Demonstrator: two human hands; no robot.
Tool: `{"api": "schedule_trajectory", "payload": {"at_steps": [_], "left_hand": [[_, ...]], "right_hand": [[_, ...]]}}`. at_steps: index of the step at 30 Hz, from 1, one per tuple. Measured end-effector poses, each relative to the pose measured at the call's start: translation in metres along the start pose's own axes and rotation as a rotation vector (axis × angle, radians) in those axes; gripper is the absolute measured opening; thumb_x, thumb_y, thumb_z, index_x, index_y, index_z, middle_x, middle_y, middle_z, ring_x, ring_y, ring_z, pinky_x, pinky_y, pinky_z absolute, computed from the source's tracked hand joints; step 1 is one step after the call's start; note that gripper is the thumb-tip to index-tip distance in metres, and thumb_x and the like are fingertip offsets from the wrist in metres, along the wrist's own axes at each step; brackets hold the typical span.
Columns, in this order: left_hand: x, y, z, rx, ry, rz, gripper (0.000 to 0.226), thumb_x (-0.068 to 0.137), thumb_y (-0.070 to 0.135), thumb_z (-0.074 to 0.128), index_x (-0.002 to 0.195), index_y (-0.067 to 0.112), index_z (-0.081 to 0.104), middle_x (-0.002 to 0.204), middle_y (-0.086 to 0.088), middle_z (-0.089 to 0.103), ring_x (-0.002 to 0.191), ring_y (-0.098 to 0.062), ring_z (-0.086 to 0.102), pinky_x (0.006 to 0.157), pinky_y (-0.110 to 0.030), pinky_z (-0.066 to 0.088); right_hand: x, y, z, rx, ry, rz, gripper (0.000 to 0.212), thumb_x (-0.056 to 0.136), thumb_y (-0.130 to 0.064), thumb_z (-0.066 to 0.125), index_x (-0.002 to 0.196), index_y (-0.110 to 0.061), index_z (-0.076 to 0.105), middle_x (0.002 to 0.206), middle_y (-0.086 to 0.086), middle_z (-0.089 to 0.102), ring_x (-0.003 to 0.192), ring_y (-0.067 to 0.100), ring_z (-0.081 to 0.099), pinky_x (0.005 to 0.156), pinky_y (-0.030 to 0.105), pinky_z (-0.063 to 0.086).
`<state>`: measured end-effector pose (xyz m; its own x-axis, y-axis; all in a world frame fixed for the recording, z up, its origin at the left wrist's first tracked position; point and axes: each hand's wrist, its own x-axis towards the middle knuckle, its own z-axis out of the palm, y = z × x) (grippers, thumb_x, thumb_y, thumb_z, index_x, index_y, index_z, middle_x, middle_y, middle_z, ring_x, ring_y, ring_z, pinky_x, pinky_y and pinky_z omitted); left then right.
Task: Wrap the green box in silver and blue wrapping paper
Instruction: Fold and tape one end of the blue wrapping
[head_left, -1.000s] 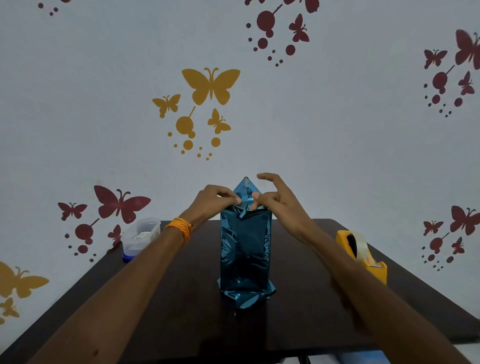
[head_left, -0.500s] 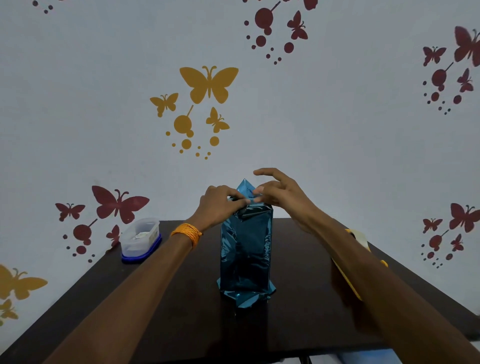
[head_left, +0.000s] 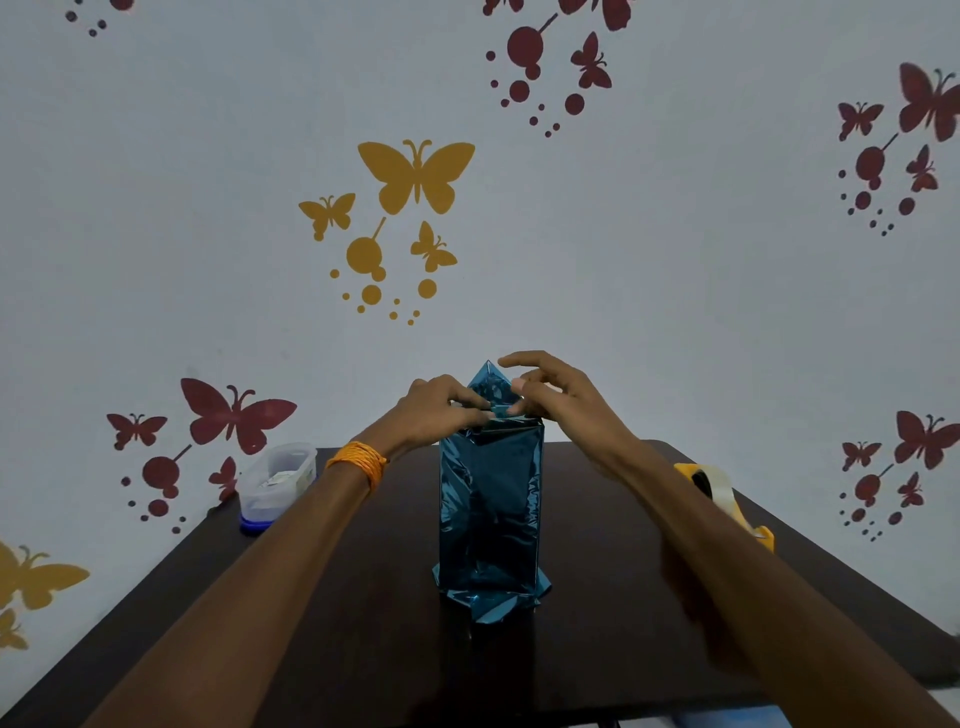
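A tall box stands upright at the middle of the dark table (head_left: 337, 649), fully covered in shiny blue wrapping paper (head_left: 488, 519); the green box itself is hidden. A pointed triangular flap of paper sticks up at the far top edge. My left hand (head_left: 441, 408), with an orange thread band at the wrist, pinches the paper at the top left. My right hand (head_left: 550, 395) pinches the top right next to it, index finger raised. Folded paper ends splay out at the box's foot.
A clear plastic container with a blue base (head_left: 278, 486) sits at the table's far left corner. A yellow tape dispenser (head_left: 727, 499) lies at the right edge, partly behind my right forearm. A wall with butterfly decals stands close behind the table.
Both hands stay at the top of the wrapped box. My fingers have shifted slightly along the top fold, pressing the paper down; the box has not moved.
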<state>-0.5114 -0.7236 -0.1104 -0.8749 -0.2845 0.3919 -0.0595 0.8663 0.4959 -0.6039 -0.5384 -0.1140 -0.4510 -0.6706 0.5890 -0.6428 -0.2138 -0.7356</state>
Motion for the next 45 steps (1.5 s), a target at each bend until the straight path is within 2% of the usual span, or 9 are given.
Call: {"api": "schedule_trajectory", "payload": {"at_steps": [5, 9, 15, 18, 20, 23, 30, 39, 45], "left_hand": [[0.000, -0.005, 0.009, 0.105, 0.053, -0.015, 0.060, 0.074, 0.072, 0.049, 0.123, 0.041, 0.065, 0.125, 0.003, 0.060, 0.122, -0.030, 0.045, 0.101, -0.054, 0.039], [-0.002, -0.008, 0.012, 0.177, 0.087, -0.025, 0.052, 0.086, 0.067, 0.052, 0.133, 0.043, 0.054, 0.134, 0.005, 0.056, 0.128, -0.029, 0.039, 0.103, -0.052, 0.034], [-0.005, -0.008, 0.015, 0.152, 0.110, -0.019, 0.048, 0.081, 0.068, 0.049, 0.115, 0.038, 0.063, 0.124, 0.006, 0.061, 0.119, -0.028, 0.046, 0.097, -0.053, 0.038], [-0.005, -0.008, 0.016, 0.156, 0.128, -0.023, 0.038, 0.088, 0.064, 0.053, 0.113, 0.038, 0.064, 0.124, 0.006, 0.059, 0.119, -0.028, 0.043, 0.095, -0.050, 0.036], [-0.006, -0.007, 0.015, 0.157, 0.130, -0.030, 0.039, 0.089, 0.063, 0.054, 0.116, 0.037, 0.064, 0.125, 0.005, 0.059, 0.120, -0.028, 0.042, 0.095, -0.048, 0.035], [-0.009, -0.005, 0.016, 0.148, 0.135, -0.032, 0.042, 0.090, 0.060, 0.054, 0.122, 0.033, 0.060, 0.129, 0.005, 0.058, 0.123, -0.027, 0.040, 0.096, -0.047, 0.033], [-0.015, -0.003, 0.017, 0.121, 0.165, -0.027, 0.042, 0.091, 0.060, 0.053, 0.121, 0.031, 0.060, 0.129, 0.007, 0.058, 0.124, -0.025, 0.040, 0.096, -0.046, 0.031], [-0.020, -0.008, 0.025, 0.279, 0.186, 0.033, 0.056, 0.086, 0.069, 0.051, 0.129, 0.034, 0.058, 0.130, 0.006, 0.054, 0.123, -0.023, 0.038, 0.086, -0.038, 0.025], [-0.018, -0.011, 0.030, 0.232, 0.238, 0.054, 0.058, 0.083, 0.070, 0.055, 0.128, 0.034, 0.057, 0.124, 0.007, 0.056, 0.119, -0.022, 0.041, 0.083, -0.037, 0.026]], "right_hand": [[0.006, 0.006, -0.001, 0.018, 0.078, 0.037, 0.016, 0.100, -0.021, 0.061, 0.102, -0.015, 0.076, 0.105, 0.000, 0.075, 0.101, 0.016, 0.069, 0.093, 0.035, 0.055], [0.008, 0.011, 0.000, 0.039, 0.081, 0.025, 0.014, 0.096, -0.012, 0.066, 0.100, -0.005, 0.076, 0.087, 0.008, 0.075, 0.085, 0.014, 0.071, 0.085, 0.027, 0.056], [0.016, -0.002, -0.004, -0.182, -0.009, 0.003, 0.016, 0.093, -0.017, 0.070, 0.105, -0.008, 0.076, 0.087, 0.007, 0.077, 0.083, 0.013, 0.073, 0.081, 0.016, 0.051], [0.018, -0.016, -0.009, -0.363, -0.092, 0.002, 0.043, 0.090, -0.021, 0.074, 0.131, -0.023, 0.060, 0.079, -0.003, 0.076, 0.083, 0.007, 0.072, 0.078, 0.007, 0.044], [0.021, -0.021, -0.012, -0.449, -0.088, -0.004, 0.057, 0.088, -0.025, 0.076, 0.140, -0.026, 0.051, 0.078, -0.007, 0.076, 0.086, 0.005, 0.070, 0.086, 0.013, 0.047], [0.023, -0.027, -0.014, -0.549, -0.054, -0.014, 0.043, 0.089, -0.027, 0.074, 0.129, -0.022, 0.060, 0.077, -0.010, 0.076, 0.091, 0.004, 0.067, 0.093, 0.030, 0.050], [0.025, -0.041, -0.020, -0.601, -0.038, -0.040, 0.002, 0.089, -0.020, 0.070, 0.091, -0.020, 0.070, 0.073, -0.009, 0.075, 0.084, 0.004, 0.069, 0.082, 0.026, 0.049], [0.038, -0.047, -0.018, -0.471, -0.216, 0.064, 0.006, 0.094, -0.014, 0.064, 0.096, -0.014, 0.069, 0.066, -0.008, 0.071, 0.071, 0.003, 0.066, 0.080, 0.025, 0.045], [0.057, -0.033, -0.013, -0.492, -0.378, 0.098, 0.010, 0.096, -0.013, 0.063, 0.101, -0.005, 0.067, 0.067, -0.011, 0.068, 0.067, 0.002, 0.062, 0.061, 0.006, 0.043]]}}
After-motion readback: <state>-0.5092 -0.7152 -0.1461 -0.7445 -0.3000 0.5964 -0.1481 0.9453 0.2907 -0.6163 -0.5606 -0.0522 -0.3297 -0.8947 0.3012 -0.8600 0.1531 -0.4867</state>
